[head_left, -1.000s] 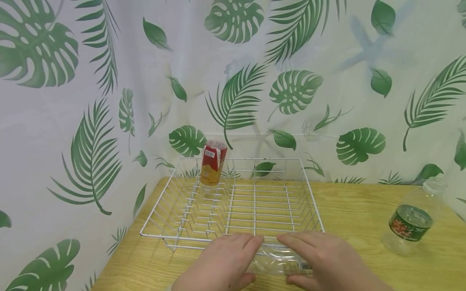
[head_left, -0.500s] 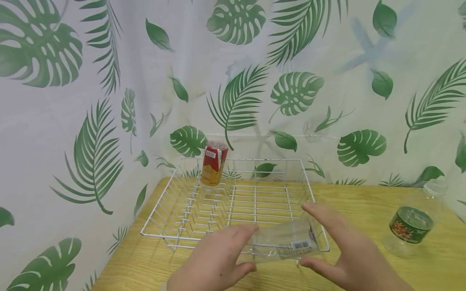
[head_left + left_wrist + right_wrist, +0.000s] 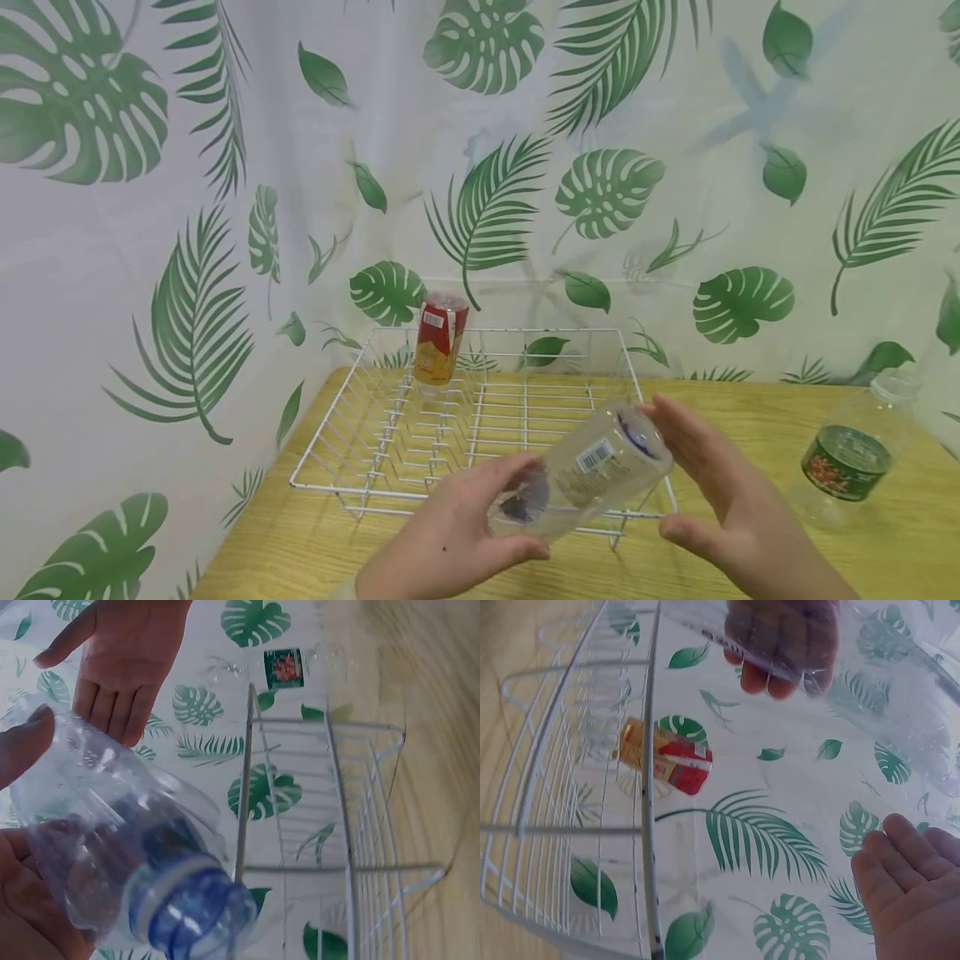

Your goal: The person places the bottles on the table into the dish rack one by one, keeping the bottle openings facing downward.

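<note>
Tilted above the front of the white wire rack (image 3: 525, 417) is a clear plastic bottle (image 3: 592, 475), its base toward the upper right. My left hand (image 3: 450, 533) grips it near the mouth end, thumb and fingers on opposite sides. In the left wrist view the bottle's mouth (image 3: 199, 919) shows blue and capless. My right hand (image 3: 735, 500) is beside the base with its fingers extended and holds nothing. From the right wrist, the left hand's fingers (image 3: 780, 645) appear through the clear plastic.
A red and yellow can-shaped container (image 3: 439, 342) stands in the back left of the rack. On the wooden table (image 3: 720, 425) at right is another clear bottle with a green label (image 3: 847, 460). A leaf-patterned curtain (image 3: 675, 192) hangs behind.
The bottle has risen from lying in front of the rack to a tilt above its front edge. My right hand has come off it and moved right; the left still grips it.
</note>
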Demonstrator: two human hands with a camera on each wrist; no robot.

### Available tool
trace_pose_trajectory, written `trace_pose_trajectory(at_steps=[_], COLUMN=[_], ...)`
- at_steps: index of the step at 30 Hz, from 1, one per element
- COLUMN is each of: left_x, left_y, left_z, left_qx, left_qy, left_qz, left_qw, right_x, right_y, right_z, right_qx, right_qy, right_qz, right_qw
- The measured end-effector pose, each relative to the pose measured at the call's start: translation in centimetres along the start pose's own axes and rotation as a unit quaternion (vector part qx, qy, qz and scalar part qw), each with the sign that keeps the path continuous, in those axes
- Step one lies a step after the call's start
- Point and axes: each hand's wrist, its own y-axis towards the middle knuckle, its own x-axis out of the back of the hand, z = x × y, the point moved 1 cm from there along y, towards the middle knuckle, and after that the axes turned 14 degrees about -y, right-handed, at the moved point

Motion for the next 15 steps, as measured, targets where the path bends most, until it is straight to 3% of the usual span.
trace_pose_trajectory(at_steps=[4, 6, 10, 15], left_x=[-0.6, -0.9, -1.4, -2.0], left_y=[0.2, 0.3, 0.5, 0.8], left_z=[0.5, 0.7, 1.1, 1.3], left_qx=[0.036, 0.051, 0.06, 0.032], left_qy=[-0.127, -0.159, -0.185, -0.163], left_qz=[0.012, 0.017, 0.03, 0.06], left_qw=[0.9912, 0.9858, 0.9804, 0.9843], right_x=[-0.7, -1.1, -2.0, -2.6], right_y=[0.1, 0.1, 0.1, -0.1], right_z=[-0.2, -0.3, -0.5, -0.7], right_qx=[0.006, 0.005, -0.004, 0.025], right_qy=[0.135, 0.186, 0.242, 0.278], right_qz=[0.006, 0.017, 0.046, 0.061], right_qw=[0.9908, 0.9825, 0.9692, 0.9584])
